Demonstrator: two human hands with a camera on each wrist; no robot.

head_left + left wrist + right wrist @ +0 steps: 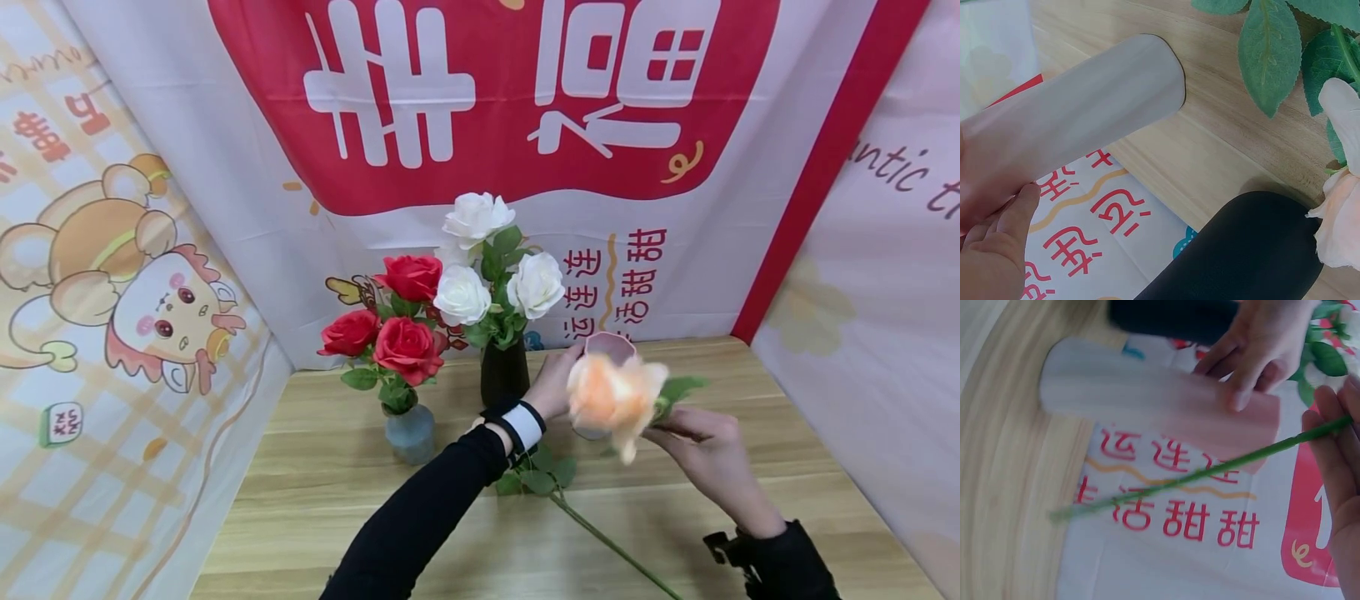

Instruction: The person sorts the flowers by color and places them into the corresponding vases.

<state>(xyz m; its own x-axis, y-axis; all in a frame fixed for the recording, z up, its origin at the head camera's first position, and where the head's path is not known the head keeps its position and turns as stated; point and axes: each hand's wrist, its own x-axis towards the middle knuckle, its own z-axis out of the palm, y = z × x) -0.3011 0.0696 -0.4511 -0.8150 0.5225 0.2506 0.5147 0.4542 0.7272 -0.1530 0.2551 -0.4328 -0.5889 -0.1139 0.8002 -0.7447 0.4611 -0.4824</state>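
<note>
My left hand (553, 385) grips a tall vase (1104, 94) near its rim; the vase is pink at the top and pale grey below. My right hand (708, 454) pinches the green stem (1197, 478) of a peach rose (611, 396). In the head view the bloom covers much of the vase. The right wrist view shows the stem slanting across, its lower end beside the vase. On the table under my left forearm lies another stem (617, 547) with green leaves (1269, 56); a pale peach bloom (1342, 219) shows near them in the left wrist view.
Red roses (408, 350) stand in a blue-grey vase (410, 435) left of my left arm. White roses (476, 218) fill a black vase (504, 375) behind my left wrist. Printed cloth (697, 283) hangs behind and at both sides of the wooden table (315, 517).
</note>
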